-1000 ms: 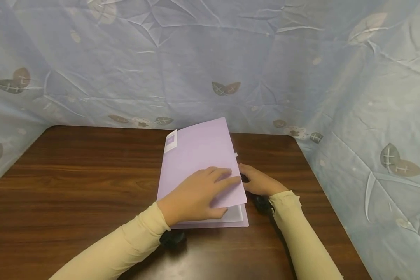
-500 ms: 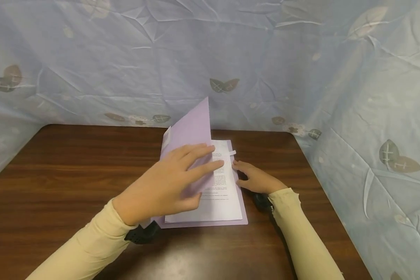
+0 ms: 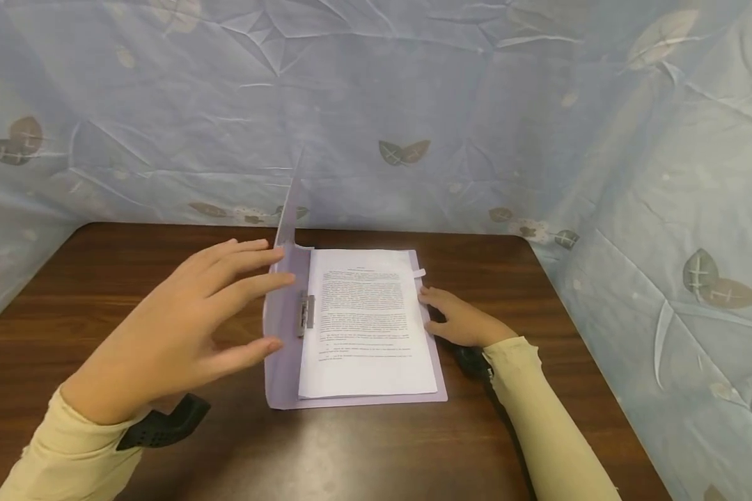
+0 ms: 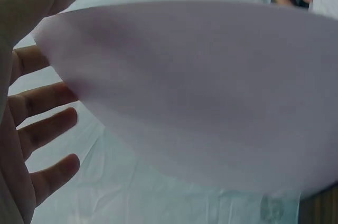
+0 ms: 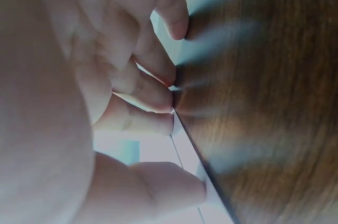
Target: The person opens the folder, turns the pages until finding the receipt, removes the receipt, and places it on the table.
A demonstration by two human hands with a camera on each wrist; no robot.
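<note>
A: How was the folder (image 3: 282, 372) judged to handle?

B: Light, with semi-stiff boards; the cover (image 3: 290, 209) looked thin and smooth, so likely to bend and slip. Its free edge seemed the best hold. The paper (image 3: 366, 376) appeared easily creased; a metal clip (image 3: 306, 313) sat at its left edge.

A: Position?

B: On the bench (image 3: 376, 459), between both hands, cover nearly upright.

A: Fingers?

B: The left hand's (image 3: 178, 327) were spread beside the cover, contact uncertain. The right hand's (image 3: 462, 320) rested at the folder's right edge, thumb apart.

A: Change?

B: Half a second earlier the cover overhung the page; the left hand had since moved leftward, exposing the clip.
</note>
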